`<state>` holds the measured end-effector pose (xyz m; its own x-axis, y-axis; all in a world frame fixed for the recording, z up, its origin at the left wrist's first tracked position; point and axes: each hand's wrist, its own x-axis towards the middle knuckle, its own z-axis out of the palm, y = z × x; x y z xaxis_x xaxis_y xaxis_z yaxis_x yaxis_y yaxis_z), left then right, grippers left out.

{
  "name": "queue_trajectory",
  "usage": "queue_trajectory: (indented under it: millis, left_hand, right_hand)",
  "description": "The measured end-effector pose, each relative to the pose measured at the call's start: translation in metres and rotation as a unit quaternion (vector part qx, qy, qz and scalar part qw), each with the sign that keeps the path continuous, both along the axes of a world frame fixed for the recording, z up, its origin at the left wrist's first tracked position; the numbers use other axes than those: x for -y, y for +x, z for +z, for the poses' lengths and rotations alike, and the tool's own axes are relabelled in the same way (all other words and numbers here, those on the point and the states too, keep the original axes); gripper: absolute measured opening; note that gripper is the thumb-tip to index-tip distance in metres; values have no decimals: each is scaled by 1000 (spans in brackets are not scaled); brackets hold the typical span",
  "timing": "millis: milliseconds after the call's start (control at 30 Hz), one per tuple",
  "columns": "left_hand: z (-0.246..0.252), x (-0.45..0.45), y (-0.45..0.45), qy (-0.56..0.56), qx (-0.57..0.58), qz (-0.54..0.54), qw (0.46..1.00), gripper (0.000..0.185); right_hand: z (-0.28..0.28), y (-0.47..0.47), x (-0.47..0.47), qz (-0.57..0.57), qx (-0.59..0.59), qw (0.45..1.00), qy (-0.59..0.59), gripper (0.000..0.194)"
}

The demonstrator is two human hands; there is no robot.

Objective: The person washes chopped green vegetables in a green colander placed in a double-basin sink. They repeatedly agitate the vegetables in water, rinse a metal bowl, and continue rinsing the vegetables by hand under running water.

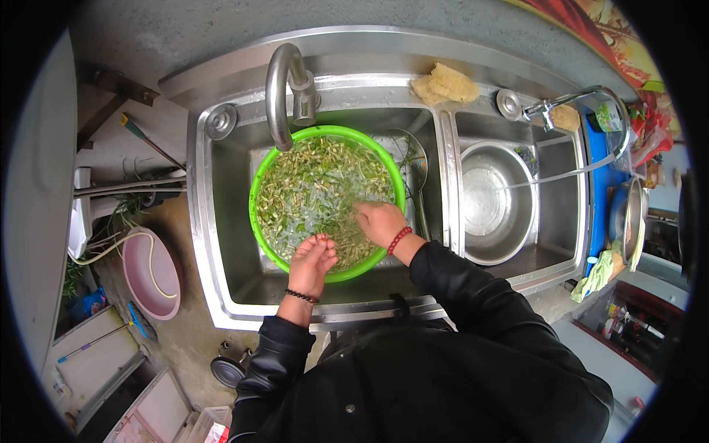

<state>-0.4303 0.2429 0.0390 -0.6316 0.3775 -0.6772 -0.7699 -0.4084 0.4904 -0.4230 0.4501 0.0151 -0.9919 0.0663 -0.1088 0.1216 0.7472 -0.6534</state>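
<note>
A bright green plastic basin stands in the large left bowl of a steel sink. Chopped green stems and leaves float in its water. Over the basin's near edge is my left hand, wearing a dark bead bracelet, its thumb pressed to the fingertips; a tiny orange-red bit shows there, too small to identify. To its right, my right hand, with a red bead bracelet, reaches over the basin's right side. Its fingers point down at the wet greens, and whether they grip any cannot be told.
A steel faucet arches over the basin's back edge. Right of the basin lies a wire strainer. The right bowl holds a steel basin, with a hose from a second tap leading into it. Loofah sponges rest on the back ledge.
</note>
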Motion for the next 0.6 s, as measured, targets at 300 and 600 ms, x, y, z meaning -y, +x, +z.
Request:
queue_trajectory:
  millis: [300,600]
  left_hand:
    - [-5,14,5,-21,6,1,1000,11]
    - [-3,21,14,-28,13,14,999,14]
  right_hand:
    - [-34,-81,11,-29,-108,994,-21,12]
    - [-66,-92,37,8,-73,997,32,6]
